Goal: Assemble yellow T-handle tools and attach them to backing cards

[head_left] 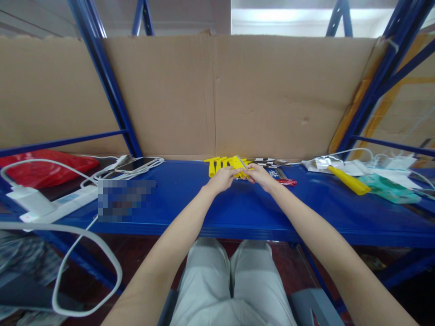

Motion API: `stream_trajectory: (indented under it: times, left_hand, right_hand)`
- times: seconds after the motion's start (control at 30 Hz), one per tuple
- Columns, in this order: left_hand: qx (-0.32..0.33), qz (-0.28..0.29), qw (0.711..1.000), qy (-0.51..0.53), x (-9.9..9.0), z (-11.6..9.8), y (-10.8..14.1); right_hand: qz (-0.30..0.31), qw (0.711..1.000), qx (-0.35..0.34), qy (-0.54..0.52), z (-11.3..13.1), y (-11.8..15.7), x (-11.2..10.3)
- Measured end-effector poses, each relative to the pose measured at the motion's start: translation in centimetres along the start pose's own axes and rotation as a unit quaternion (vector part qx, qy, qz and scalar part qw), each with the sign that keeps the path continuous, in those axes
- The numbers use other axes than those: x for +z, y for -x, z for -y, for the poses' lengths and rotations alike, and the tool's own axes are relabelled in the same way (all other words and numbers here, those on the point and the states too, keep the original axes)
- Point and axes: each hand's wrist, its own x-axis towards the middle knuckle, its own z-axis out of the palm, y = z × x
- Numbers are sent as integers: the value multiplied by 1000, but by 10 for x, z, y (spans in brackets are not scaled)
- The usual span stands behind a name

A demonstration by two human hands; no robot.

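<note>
Over the middle of the blue shelf, my left hand (222, 179) and my right hand (261, 176) meet at a yellow plastic scraper (237, 163) with a pale strip along its edge. Fingers of both hands are closed on it, the left from one side and the right from the other. Several similar yellow scrapers (213, 167) lie in a row just behind my left hand. To the right of my right hand rests a red-handled tool (287, 182), possibly a screwdriver. Small black-and-white pieces (267, 160) lie behind my right hand; their kind is unclear.
A white power strip (64, 203), coiled white cables (149, 165) and a red plastic bag (47, 167) are at left. A yellow handle (348, 179) and a green packet (390, 189) lie at right. Cardboard (238, 99) walls off the back between blue posts.
</note>
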Motion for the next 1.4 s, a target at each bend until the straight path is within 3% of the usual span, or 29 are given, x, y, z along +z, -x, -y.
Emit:
stream_trajectory:
  times: [0.27, 0.43, 0.57, 0.67, 0.77, 0.87, 0.97, 1.1, 1.4]
  left_hand:
    - [-4, -6, 999, -46, -2, -2, 1]
    - [-27, -32, 999, -2, -5, -6, 1]
    - [-62, -108, 984, 127, -10, -9, -2]
    - [-141, -145, 933, 298, -13, -12, -5]
    - [-217, -134, 841, 478, -14, -16, -6]
    - [-258, -115, 750, 598, -16, -21, -6]
    - [-296, -97, 692, 652, -20, -24, -6]
    - [-311, -72, 652, 688, -24, -23, -5]
    - [-324, -40, 630, 705, -23, -24, -6]
  right_hand:
    - [-6, 1000, -4, -6, 0, 0, 0]
    - [0, 999, -6, -38, 1, -6, -8]
    - [-96, 995, -22, 3, -1, -19, -39]
    - [-211, 952, -60, 215, -11, -26, -72]
    - [-217, 875, 34, 431, -24, -26, -98]
    - [-191, 834, 127, 501, -33, -24, -109]
    - [-168, 829, 140, 515, -35, -24, -109]
    - [-153, 826, 145, 523, -33, -25, -106]
    - [-148, 823, 141, 531, -38, -27, -106]
